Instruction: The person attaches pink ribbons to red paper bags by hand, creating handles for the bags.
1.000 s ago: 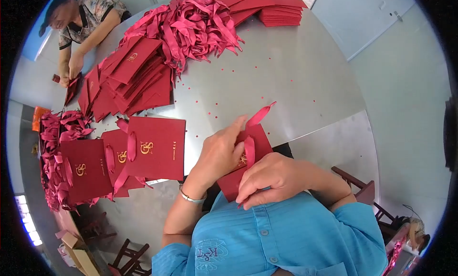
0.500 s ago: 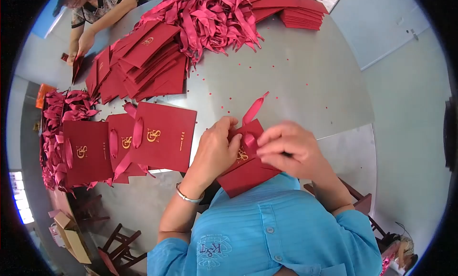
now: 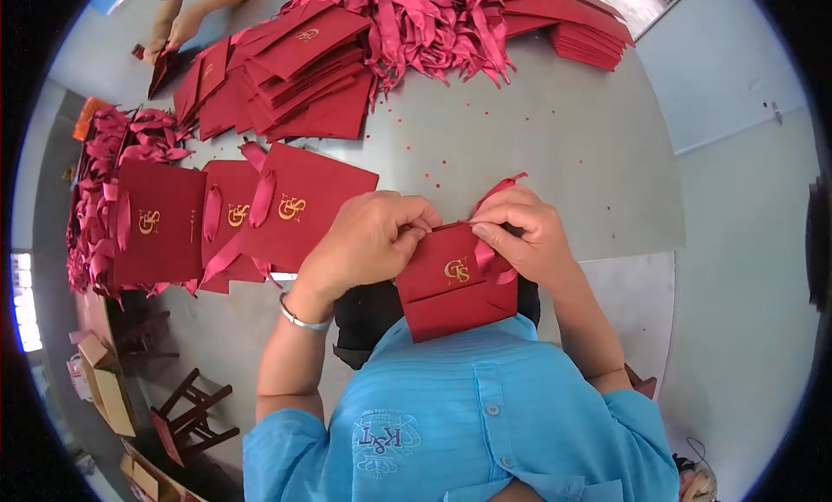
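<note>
A small red paper bag (image 3: 458, 281) with a gold logo is held up against the table's near edge, in front of my blue shirt. My left hand (image 3: 381, 233) pinches the bag's top left corner. At its top right edge, my right hand (image 3: 524, 229) has thumb and fingers pressed together on the pink ribbon (image 3: 490, 257), whose loop hangs over the bag's front and whose end sticks up above the fingers. Left of my hands lie finished-looking red bags (image 3: 303, 209) with pink ribbon handles.
Stacked flat red bags (image 3: 303, 68) and a heap of pink ribbons (image 3: 433, 29) lie on the grey table (image 3: 555, 172). More bags (image 3: 594, 38) are at the back. A co-worker's hand (image 3: 184, 27) holds a dark red piece at top left. Stools (image 3: 192, 415) stand below.
My right hand has moved from the bag's front to its top edge and closed on the ribbon. The bag is turned more upright, and the whole view has shifted.
</note>
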Demonstrator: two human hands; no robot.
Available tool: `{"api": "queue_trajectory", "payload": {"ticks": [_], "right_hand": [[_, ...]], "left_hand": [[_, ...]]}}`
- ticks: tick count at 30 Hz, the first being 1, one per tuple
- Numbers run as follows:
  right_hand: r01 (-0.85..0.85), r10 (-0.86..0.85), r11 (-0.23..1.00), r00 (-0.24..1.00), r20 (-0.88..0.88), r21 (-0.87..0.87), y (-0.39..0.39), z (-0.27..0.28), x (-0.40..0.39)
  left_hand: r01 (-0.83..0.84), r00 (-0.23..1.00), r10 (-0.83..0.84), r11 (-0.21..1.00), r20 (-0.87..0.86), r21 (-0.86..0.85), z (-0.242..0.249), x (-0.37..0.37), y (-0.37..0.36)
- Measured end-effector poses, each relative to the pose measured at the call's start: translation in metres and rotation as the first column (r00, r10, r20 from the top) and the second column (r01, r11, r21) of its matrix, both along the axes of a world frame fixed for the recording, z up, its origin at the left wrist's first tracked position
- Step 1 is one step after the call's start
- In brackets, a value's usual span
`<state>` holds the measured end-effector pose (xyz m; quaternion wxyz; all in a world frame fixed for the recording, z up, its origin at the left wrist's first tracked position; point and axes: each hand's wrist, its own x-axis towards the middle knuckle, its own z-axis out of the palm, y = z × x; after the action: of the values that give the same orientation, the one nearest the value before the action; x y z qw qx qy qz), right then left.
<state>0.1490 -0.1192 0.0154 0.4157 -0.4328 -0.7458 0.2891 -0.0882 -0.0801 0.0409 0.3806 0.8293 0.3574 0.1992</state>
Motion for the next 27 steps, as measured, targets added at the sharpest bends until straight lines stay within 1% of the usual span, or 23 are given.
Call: {"api": "queue_trajectory", "payload": {"ticks": [1, 2, 4, 5, 6, 7, 8, 10, 11, 13, 14, 16, 17, 19, 20, 22, 23, 25, 27], "right_hand": [[0.007, -0.007, 1.0, 1.0, -0.011, -0.003, 0.0, 0.0, -0.001], [-0.001, 0.001, 1.0, 1.0, -0.012, -0.005, 0.0, -0.001, -0.001], [0.006, -0.005, 1.0, 1.0, -0.018, 0.022, -0.001, -0.002, -0.002], [-0.001, 0.001, 1.0, 1.0, -0.018, 0.021, -0.002, -0.002, -0.003], [0.006, -0.006, 1.0, 1.0, -0.017, 0.016, -0.003, -0.001, -0.003], [0.014, -0.014, 1.0, 1.0, -0.017, 0.012, -0.004, -0.001, -0.004], [0.012, -0.012, 1.0, 1.0, -0.018, 0.009, -0.004, 0.0, -0.004], [0.061, -0.064, 0.996, 0.997, 0.041, 0.059, -0.005, 0.002, -0.005], [0.061, -0.063, 0.996, 0.997, 0.042, 0.059, -0.006, 0.001, -0.004], [0.065, -0.066, 0.998, 0.998, 0.008, 0.002, -0.008, 0.0, -0.002], [0.062, -0.062, 0.998, 0.998, 0.008, 0.0, -0.009, 0.0, -0.002], [0.068, -0.068, 0.998, 0.998, 0.003, 0.009, -0.011, 0.0, -0.001], [0.064, -0.064, 0.998, 0.998, 0.003, 0.005, -0.012, 0.0, -0.001], [0.085, -0.085, 0.996, 0.996, 0.009, -0.005, -0.014, 0.001, 0.001], [0.079, -0.079, 0.997, 0.997, 0.011, -0.007, -0.015, 0.001, 0.002], [0.107, -0.107, 0.994, 0.994, -0.003, -0.023, -0.017, -0.001, 0.003], [0.103, -0.103, 0.994, 0.995, -0.001, -0.026, -0.017, -0.002, 0.003], [0.131, -0.131, 0.991, 0.991, 0.006, -0.011, -0.019, -0.003, 0.002], [0.124, -0.124, 0.992, 0.992, 0.013, -0.014, -0.02, -0.002, 0.001]], "left_hand": [[-0.02, 0.999, 0.017, 0.996, -0.031, -0.088, 0.005, -0.002, 0.001], [-0.028, 0.999, 0.025, 0.996, -0.032, -0.09, 0.006, -0.005, 0.002], [0.009, 1.0, -0.011, 0.964, -0.009, -0.267, 0.007, -0.008, 0.004], [0.002, 1.0, -0.005, 0.963, -0.01, -0.269, 0.006, -0.01, 0.002], [-0.011, 0.995, 0.054, 0.901, 0.089, -0.433, 0.003, -0.011, 0.001], [-0.002, 0.976, 0.128, 0.812, 0.174, -0.584, 0.001, -0.012, 0.0], [-0.004, 0.976, 0.13, 0.811, 0.173, -0.586, -0.002, -0.012, -0.001], [0.006, 0.989, 0.049, 0.927, 0.138, -0.374, -0.007, -0.011, -0.002], [0.006, 0.989, 0.05, 0.927, 0.14, -0.374, -0.01, -0.01, -0.003], [0.073, 0.976, -0.004, 0.947, 0.216, -0.313, -0.014, -0.007, -0.006], [0.07, 0.977, -0.001, 0.947, 0.215, -0.315, -0.013, -0.006, -0.006], [0.106, 0.97, 0.028, 0.846, 0.243, -0.522, -0.009, -0.006, -0.006], [0.103, 0.97, 0.033, 0.845, 0.242, -0.526, -0.007, -0.007, -0.005], [0.139, 0.957, 0.123, 0.603, 0.264, -0.786, -0.004, -0.009, -0.004], [0.137, 0.956, 0.129, 0.601, 0.265, -0.787, -0.009, -0.008, -0.006], [0.145, 0.892, 0.278, 0.57, 0.356, -0.809, -0.022, -0.003, -0.013], [0.144, 0.891, 0.283, 0.568, 0.356, -0.81, -0.024, -0.003, -0.015], [0.113, 0.857, 0.346, 0.598, 0.382, -0.794, -0.026, -0.003, -0.019], [0.113, 0.858, 0.34, 0.607, 0.386, -0.787, -0.028, -0.003, -0.022]]}}
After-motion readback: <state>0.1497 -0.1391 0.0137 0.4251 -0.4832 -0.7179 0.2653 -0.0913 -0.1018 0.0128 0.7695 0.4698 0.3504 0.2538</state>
